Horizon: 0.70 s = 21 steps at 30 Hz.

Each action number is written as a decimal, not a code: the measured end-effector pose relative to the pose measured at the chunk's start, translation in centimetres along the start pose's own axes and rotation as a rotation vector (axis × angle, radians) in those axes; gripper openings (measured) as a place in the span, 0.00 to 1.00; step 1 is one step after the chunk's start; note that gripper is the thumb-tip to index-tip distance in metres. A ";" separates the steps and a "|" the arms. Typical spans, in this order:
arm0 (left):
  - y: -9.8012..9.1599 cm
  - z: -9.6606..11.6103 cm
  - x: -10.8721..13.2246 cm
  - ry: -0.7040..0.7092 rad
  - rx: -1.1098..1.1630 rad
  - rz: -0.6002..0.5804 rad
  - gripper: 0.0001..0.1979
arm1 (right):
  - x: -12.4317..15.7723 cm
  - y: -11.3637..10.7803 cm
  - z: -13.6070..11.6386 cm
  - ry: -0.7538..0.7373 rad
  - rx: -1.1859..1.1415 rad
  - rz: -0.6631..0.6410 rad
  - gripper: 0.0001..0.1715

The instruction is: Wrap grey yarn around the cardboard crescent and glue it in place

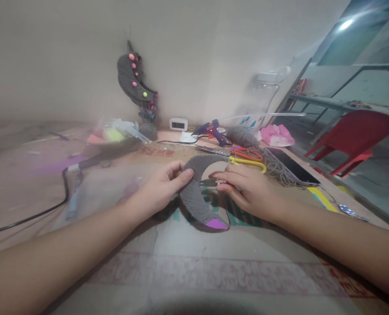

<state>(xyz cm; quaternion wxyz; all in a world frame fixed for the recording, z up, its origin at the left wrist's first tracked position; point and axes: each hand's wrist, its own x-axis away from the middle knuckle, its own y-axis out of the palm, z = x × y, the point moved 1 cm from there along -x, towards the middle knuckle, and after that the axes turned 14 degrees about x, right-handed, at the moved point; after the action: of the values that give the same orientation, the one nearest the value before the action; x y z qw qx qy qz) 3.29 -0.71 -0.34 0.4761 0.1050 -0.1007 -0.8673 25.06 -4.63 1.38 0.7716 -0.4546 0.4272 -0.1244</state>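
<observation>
A crescent wrapped in grey yarn [194,199] is held upright over the table, a purple patch showing bare at its lower tip. My left hand [169,183] grips its outer curve, thumb on the front and fingers behind. Inside the curve, my right hand [242,186] pinches a small dark-grey pointed thing [208,182] whose kind I cannot make out. A thin strand hangs between the lower tip and my right hand. Just behind the crescent lie scissors with orange handles [247,154] and a yellow handle [251,164].
A finished-looking grey crescent with pompoms [127,78] hangs on the wall. Along the back are a bowl [115,144], a small digital clock [178,124], a glue gun [210,131] and a clear jar [260,98]. Loose grey yarn [276,168] and a phone [292,166] lie right.
</observation>
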 end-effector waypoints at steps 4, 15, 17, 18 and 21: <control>0.1 0.1 0.0 -0.009 -0.008 0.018 0.15 | 0.0 0.0 0.1 -0.005 -0.004 -0.005 0.16; -0.2 -0.1 0.0 0.012 -0.015 0.006 0.14 | 0.1 0.1 -0.1 0.024 0.014 0.006 0.19; -0.2 0.0 -0.1 0.012 -0.023 0.004 0.14 | 0.1 0.1 -0.1 0.022 0.020 0.015 0.20; -0.2 0.0 -0.1 0.012 -0.025 0.006 0.14 | 0.0 0.1 -0.1 0.016 0.018 0.024 0.20; -0.2 0.1 -0.2 0.022 -0.029 0.010 0.15 | 0.0 0.1 0.0 0.008 -0.001 0.047 0.18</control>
<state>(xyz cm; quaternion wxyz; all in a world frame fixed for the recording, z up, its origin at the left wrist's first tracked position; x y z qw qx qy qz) 3.20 -0.45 -0.29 0.4831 0.1069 -0.0834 -0.8650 25.02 -4.64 1.31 0.7724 -0.4443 0.4408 -0.1078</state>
